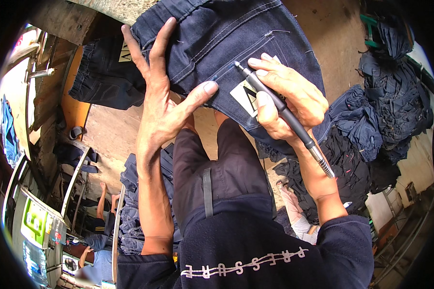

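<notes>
Dark blue denim shorts or trousers (pixel 222 43) with an elastic waist lie spread before me, a back pocket facing up. My left hand (pixel 161 91) rests on them at the left, fingers spread wide and thumb on the fabric beside the pocket seam. In my right hand (pixel 294 98) is a black pen-shaped tool (pixel 284 113) with a metal spring at its rear end. Its tip is over the pocket, by the stitching; whether it touches cannot be told. A cream label (pixel 241 99) with a dark mark sits under the right hand, partly hidden. Loose white threads (pixel 275 32) show at the pocket corner.
Another dark denim garment (pixel 108 72) with a label hangs at the left. Piles of dark clothing (pixel 395 101) lie at the right, and stacked denim (pixel 135 212) is below left. Other people (pixel 99 262) sit at the lower left. A green plastic frame (pixel 369 29) is at the upper right.
</notes>
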`<state>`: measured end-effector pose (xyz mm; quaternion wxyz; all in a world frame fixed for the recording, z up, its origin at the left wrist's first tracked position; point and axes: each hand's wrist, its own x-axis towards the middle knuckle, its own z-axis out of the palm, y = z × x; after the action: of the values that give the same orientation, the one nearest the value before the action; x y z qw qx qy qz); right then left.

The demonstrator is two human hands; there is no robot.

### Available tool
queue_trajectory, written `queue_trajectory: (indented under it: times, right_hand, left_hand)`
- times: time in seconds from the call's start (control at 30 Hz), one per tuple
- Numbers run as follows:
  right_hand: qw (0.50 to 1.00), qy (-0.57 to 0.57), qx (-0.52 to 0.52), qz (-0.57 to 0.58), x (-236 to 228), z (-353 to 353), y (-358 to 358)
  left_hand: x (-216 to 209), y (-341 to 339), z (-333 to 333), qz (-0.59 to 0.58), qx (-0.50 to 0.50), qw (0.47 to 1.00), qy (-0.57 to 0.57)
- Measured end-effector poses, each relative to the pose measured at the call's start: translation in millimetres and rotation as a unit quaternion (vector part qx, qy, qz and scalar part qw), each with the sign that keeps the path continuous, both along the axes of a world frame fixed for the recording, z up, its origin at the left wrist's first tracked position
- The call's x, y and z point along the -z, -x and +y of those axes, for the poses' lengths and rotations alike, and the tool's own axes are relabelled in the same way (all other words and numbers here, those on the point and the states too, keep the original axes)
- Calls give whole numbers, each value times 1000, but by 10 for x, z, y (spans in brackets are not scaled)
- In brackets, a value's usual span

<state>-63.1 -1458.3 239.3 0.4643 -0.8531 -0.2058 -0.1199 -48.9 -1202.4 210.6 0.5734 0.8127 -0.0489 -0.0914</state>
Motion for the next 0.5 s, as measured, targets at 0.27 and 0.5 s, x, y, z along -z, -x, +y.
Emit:
queue_trajectory:
  times: [0.27, 0.5]
  right_hand:
    - [999, -20, 35, -25, 73, 15, -29]
    - [999, -27, 9, 20, 31, -60, 2]
  left_hand:
    - [20, 4, 6, 5, -2, 1000, 6]
    - [-1, 2, 15, 0, 1, 1000, -23]
